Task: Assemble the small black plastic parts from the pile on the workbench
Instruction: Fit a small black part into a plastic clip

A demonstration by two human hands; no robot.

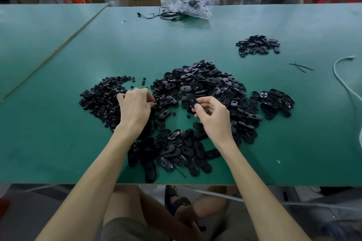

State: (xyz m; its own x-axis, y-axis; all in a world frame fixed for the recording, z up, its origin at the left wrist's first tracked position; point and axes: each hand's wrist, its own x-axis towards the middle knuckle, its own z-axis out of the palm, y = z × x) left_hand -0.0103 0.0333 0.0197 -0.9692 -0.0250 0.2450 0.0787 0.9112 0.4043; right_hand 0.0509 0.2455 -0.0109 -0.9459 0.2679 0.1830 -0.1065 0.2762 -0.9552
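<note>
A green surface (pixel 235 25) is seen from above, with two bare forearms reaching in from the near edge. A large heap of shells (pixel 205 82), black and oval, is spread across the middle and runs toward the near edge. A flatter heap of small pieces (pixel 98 100), also black, lies just to its left. A far pile (pixel 258 44) of similar shells is set well apart at the far right. A crumpled bag (pixel 192 4) lies at the far edge.

One shell (pixel 191 100) is pinched at its near end between the thumb and fingertips of the right hand (pixel 213 117) and is raised above the middle heap. The left hand (pixel 135 105) is lowered with its fingers curled at the right edge of the small pieces. Whether a piece is pinched there cannot be told, since the fingertips are hidden.

The step in hand is judged to be the fetching of a small piece to be fitted into the held shell. It would be done best if a single piece were separated cleanly and the shell were turned so that its opening faces up. The piece should then be lined up with its seat before it is pressed, with the shell held steady by its edges.
</note>
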